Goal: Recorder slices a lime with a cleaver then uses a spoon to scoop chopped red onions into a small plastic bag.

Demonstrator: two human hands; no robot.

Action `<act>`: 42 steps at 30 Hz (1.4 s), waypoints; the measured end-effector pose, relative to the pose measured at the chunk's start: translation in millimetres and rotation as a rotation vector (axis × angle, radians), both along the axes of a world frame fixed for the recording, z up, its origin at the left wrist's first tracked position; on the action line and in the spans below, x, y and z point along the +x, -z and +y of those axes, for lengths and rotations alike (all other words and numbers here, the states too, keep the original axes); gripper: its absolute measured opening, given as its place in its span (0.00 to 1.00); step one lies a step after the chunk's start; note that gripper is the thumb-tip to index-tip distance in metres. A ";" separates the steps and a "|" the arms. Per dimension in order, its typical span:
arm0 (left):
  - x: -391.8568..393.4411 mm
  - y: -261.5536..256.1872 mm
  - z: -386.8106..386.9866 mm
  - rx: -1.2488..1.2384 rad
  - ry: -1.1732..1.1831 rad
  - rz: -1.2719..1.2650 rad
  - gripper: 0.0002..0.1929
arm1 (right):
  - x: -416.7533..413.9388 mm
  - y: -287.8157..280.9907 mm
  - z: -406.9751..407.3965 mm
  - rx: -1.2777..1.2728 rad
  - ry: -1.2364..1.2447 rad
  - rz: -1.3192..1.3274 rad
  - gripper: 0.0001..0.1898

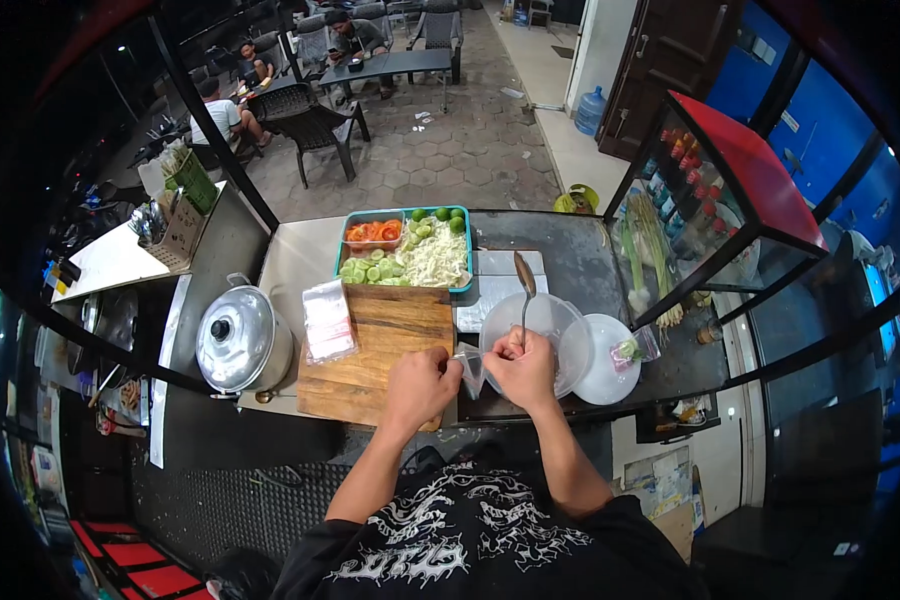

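A small clear plastic bag (471, 372) is stretched between my two hands, over the right edge of the wooden cutting board (375, 322). My left hand (422, 384) pinches one side of it. With the other side at its fingertips, my right hand (523, 367) also grips a metal spoon (526, 279), bowl end pointing away from me. Beneath that hand is a translucent plastic bowl (570, 352); its contents are mostly hidden. To its right, a white plate (598, 379) carries a small filled bag (633, 351) showing something green. A pack of clear bags (328, 322) lies on the board's left side.
Beyond the board, a teal-rimmed tray (470, 262) holds shredded cabbage, cucumber slices, tomatoes and limes. A lidded aluminium pot (240, 337) stands left. A red-topped glass case (750, 172) with bottles is at right. Dark frame posts surround the counter; people sit at tables beyond.
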State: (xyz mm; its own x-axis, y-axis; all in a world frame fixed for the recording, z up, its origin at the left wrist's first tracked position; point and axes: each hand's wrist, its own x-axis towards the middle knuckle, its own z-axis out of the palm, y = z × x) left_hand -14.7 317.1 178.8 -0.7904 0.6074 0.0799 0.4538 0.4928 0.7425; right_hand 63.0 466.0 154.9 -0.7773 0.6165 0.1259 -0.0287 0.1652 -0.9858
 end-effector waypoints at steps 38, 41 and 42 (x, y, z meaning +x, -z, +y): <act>-45.2 13.2 -27.4 0.253 0.426 -0.143 0.38 | 87.7 -64.4 -6.5 0.219 -0.280 -0.403 0.18; -42.1 11.5 -14.4 0.240 0.500 -0.171 0.38 | 82.7 -73.8 8.8 0.469 -0.327 -0.536 0.16; -40.4 10.7 -9.3 0.251 0.540 -0.213 0.38 | 80.9 -80.9 13.3 0.466 -0.326 -0.531 0.16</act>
State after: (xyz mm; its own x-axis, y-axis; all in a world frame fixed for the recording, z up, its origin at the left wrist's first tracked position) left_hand -55.2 307.7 168.2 -0.3918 0.9083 0.1464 0.4189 0.0344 0.9074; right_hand 143.9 479.3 235.7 -0.9389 0.3211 -0.1242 0.3098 0.6304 -0.7118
